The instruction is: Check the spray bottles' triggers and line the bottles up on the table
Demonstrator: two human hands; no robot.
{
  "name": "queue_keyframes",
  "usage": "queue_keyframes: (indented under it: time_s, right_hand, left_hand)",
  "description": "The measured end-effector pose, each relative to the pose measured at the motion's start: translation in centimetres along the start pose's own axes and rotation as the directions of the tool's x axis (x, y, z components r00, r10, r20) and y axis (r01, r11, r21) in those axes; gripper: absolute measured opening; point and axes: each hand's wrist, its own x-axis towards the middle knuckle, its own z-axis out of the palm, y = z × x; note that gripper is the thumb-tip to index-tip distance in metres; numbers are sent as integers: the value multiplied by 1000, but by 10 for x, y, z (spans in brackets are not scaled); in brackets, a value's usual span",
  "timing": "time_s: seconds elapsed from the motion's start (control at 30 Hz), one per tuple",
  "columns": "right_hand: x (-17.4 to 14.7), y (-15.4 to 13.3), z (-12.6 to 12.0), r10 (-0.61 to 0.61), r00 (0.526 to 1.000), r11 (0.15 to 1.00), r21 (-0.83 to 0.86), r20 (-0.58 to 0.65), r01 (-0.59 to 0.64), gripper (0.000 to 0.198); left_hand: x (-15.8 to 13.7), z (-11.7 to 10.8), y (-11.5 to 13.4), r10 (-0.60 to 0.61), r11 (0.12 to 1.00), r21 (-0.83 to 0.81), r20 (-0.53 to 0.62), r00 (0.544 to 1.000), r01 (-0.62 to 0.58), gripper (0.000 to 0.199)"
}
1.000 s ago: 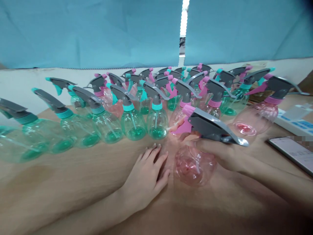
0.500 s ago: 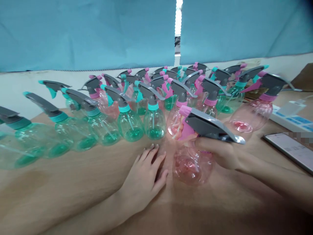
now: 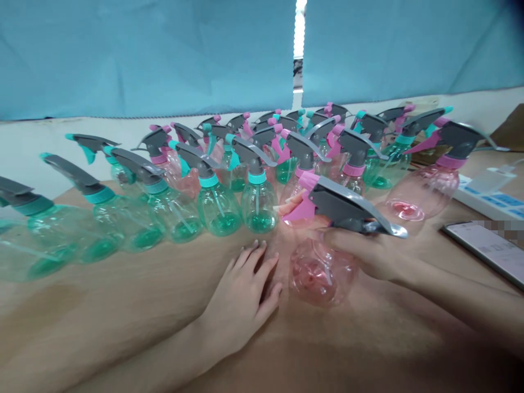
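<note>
My right hand (image 3: pixel 362 252) is wrapped round the neck of a pink spray bottle (image 3: pixel 321 275), just below its grey head with a pink nozzle and trigger. The fingertips stick out to the left of the trigger, and the rest of the fingers are hidden behind the head. The clear pink bottle stands on or just over the wooden table (image 3: pixel 135 311); which of the two I cannot tell. My left hand (image 3: pixel 248 292) lies flat on the table to the left of that bottle, fingers stretched out and holding nothing. Just beyond its fingertips stands a green spray bottle (image 3: pixel 259 203).
Several green spray bottles (image 3: pixel 172 215) line the left side, with more pink and green ones crowded behind. A pink spray bottle (image 3: pixel 429 185) stands at right, near a phone (image 3: pixel 487 248) and a white power strip (image 3: pixel 491 199). A blue curtain (image 3: pixel 147 60) hangs behind.
The fingers of my right hand have stretched out leftward past the trigger, which they were curled against before. The held spray bottle has shifted very slightly. My left hand stays in place.
</note>
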Motion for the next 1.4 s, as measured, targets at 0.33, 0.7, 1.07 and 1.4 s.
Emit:
queue_keyframes:
  time_s: [0.33,0.7,1.07,1.4]
  right_hand:
    - [0,2,2,16,1000,992,123,3,-16,19]
    - [-1,9,2,60,998,989,139,-16,-57,7]
    - [0,3,2,82,997,986,143,17,-83,8]
    - [2,0,2,88,996,986,141,11,-89,8]
  left_hand:
    - [0,0,1,-4,1000,4,24,1000,4,41]
    - [0,0,0,2,1000,17,15,1000,-3,41]
    - [-1,1,0,-2,1000,3,14,1000,2,41]
    - [0,1,0,3,1000,14,14,1000,-3,41]
